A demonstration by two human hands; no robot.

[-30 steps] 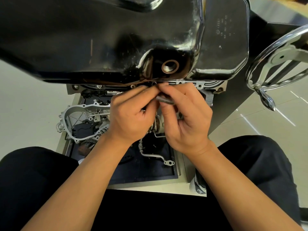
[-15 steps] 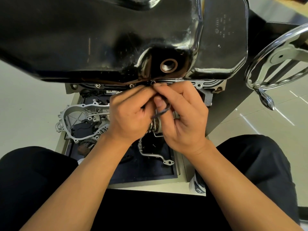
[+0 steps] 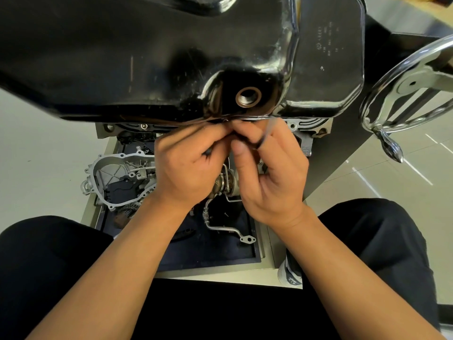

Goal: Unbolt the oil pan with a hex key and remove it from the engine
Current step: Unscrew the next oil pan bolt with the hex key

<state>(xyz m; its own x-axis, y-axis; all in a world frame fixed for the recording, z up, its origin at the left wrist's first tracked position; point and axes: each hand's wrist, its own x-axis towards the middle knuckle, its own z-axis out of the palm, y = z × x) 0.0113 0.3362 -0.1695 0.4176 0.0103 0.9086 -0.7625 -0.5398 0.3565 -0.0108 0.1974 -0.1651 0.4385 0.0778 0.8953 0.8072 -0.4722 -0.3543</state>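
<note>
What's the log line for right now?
step: unbolting pan | left hand: at pan rim, grip unclear | right hand: pinches blurred hex key | pan: on engine

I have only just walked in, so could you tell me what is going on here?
A person is unbolting the black oil pan at its near flange. The right hand grips a hex key, blurred mid-turn, and the left hand pinches at the same spot, apparently steadying the key. The pan is not yet off the engine; its drain hole is open.
</note>
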